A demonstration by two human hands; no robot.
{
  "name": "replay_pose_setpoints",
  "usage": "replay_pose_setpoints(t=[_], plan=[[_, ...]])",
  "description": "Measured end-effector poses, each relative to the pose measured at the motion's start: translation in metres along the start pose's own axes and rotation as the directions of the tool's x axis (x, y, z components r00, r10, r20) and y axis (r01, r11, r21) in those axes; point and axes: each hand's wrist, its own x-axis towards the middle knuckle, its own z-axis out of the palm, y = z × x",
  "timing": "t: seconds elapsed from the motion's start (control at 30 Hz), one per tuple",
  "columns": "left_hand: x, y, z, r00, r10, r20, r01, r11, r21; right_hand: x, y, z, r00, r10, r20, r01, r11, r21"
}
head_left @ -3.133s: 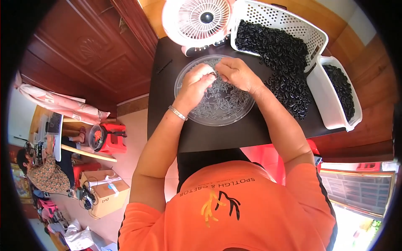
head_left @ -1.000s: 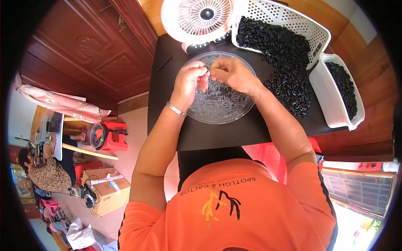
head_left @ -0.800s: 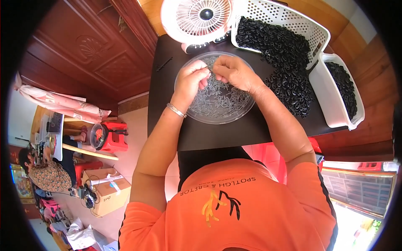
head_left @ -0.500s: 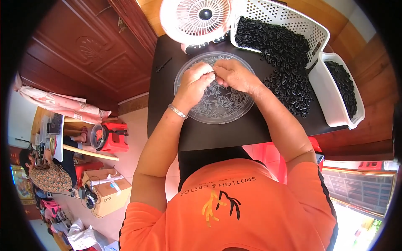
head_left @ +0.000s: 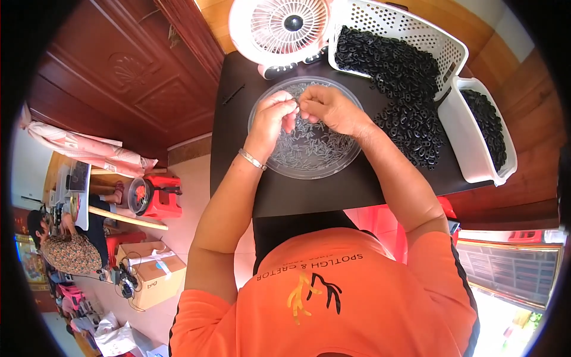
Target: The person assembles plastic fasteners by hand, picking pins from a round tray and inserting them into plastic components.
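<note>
While the left grip (head_left: 270, 125) and right grip (head_left: 336, 110) hang over a round clear tray (head_left: 312, 177), each pinched narrow at thumb and forefinger, tips nearly meeting; whatever sits between is too small to make out. Best handled, I judge, with wrists steady and tips low, so a dropped piece lands among the slim, rod-like, greyish pins (head_left: 315, 152) beneath. Right of the grip: smooth black oval links (head_left: 410, 128), holed, heaped from a rigid perforated white basket (head_left: 445, 50) onto the dark table (head_left: 309, 201).

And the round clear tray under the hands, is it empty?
Not empty: many small pale pieces lie scattered across the tray, with bare patches between them.
</note>
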Motion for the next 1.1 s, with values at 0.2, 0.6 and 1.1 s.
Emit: replay_pose_setpoints(t=[0.2, 0.6, 1.1], plan=[[0.002, 0.002, -0.004, 0.997, 0.050, -0.059, -0.046, 0.997, 0.064, 0.000, -0.006, -0.006, 0.998, -0.002, -0.057, 0.002, 1.000, 0.000], [-0.001, -0.002, 0.007, 0.908, 0.415, 0.059, -0.401, 0.817, 0.415, -0.001, -0.008, -0.004, 0.995, -0.003, -0.103, -0.002, 0.999, -0.047], [-0.003, 0.005, 0.004, 0.991, 0.131, 0.024, -0.133, 0.987, 0.093, -0.005, -0.011, 0.005, 1.000, 0.013, -0.010, -0.013, 0.999, -0.040]])
